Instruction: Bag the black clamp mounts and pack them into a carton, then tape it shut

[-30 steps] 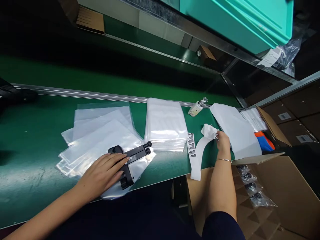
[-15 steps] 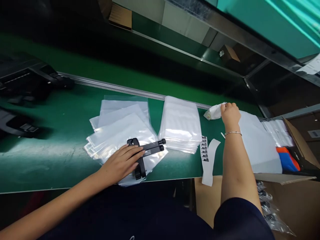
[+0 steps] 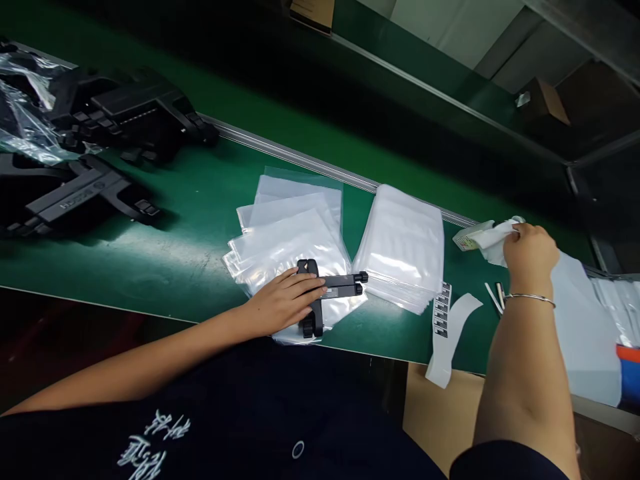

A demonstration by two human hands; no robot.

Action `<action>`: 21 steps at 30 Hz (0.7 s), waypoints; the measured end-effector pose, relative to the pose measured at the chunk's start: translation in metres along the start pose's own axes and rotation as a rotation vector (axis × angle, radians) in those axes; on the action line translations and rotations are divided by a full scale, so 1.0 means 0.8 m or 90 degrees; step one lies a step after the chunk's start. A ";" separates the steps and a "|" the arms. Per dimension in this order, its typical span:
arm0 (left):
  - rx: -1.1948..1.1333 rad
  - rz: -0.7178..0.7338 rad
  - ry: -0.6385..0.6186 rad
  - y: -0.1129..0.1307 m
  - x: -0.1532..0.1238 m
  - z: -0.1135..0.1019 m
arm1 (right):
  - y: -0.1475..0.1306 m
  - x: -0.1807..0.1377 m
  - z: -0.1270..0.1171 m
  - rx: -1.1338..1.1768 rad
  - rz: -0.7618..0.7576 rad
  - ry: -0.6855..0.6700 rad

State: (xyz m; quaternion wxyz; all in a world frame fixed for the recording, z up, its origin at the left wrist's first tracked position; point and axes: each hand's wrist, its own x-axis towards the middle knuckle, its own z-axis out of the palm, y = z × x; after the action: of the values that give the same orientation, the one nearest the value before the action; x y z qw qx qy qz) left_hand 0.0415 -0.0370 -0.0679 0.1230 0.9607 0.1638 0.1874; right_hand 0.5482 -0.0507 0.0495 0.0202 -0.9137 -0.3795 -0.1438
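My left hand (image 3: 280, 303) lies over a black plastic bracket (image 3: 345, 285) with two knobs at its right end, fingers across its middle. The bracket rests on fanned clear plastic bags (image 3: 300, 233) near the table's front edge. At the right, my right hand (image 3: 533, 250) is closed on a crumpled white tissue-like packet (image 3: 493, 239) with a printed, coloured end. A neat stack of clear bags (image 3: 403, 240) stands between the hands. Right of that stack, a strip of black-and-white labels (image 3: 443, 310) and its white backing (image 3: 457, 333) hang toward the edge.
Several black brackets (image 3: 85, 193) lie on the green table (image 3: 200, 247) at the left, beside clear plastic wrap (image 3: 25, 107). White sheets (image 3: 585, 320) and a blue-and-orange item (image 3: 630, 373) are at the right. A cardboard box (image 3: 430, 413) stands below the edge.
The view has shifted left, bringing more of the left-hand brackets in. My right hand stays on the white packet, which looks more crumpled. My left hand remains on the bracket.
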 end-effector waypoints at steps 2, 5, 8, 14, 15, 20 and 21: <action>0.000 0.001 -0.001 -0.001 0.000 0.000 | -0.017 -0.031 -0.005 0.108 -0.007 0.061; -0.002 0.004 0.014 -0.002 0.000 0.001 | -0.073 -0.124 -0.009 0.375 -0.185 -0.003; -0.001 0.007 0.023 -0.002 0.001 0.002 | -0.152 -0.232 -0.005 0.469 -0.374 -0.197; 0.011 -0.005 0.044 0.000 0.005 0.005 | -0.229 -0.302 0.004 0.458 -0.372 -0.239; 0.012 -0.009 0.050 0.000 0.005 0.006 | -0.228 -0.300 0.004 0.450 -0.360 -0.234; 0.017 -0.010 0.064 0.002 0.005 0.010 | -0.218 -0.298 0.005 0.456 -0.341 -0.207; 0.016 -0.011 0.062 0.002 0.004 0.011 | -0.218 -0.300 0.005 0.453 -0.354 -0.202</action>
State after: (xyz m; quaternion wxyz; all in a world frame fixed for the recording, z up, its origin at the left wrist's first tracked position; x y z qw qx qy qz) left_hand 0.0484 -0.0388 -0.0743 0.1042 0.9505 0.1806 0.2305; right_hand 0.2661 -0.0916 -0.0335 0.2341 -0.7246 -0.6337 0.1363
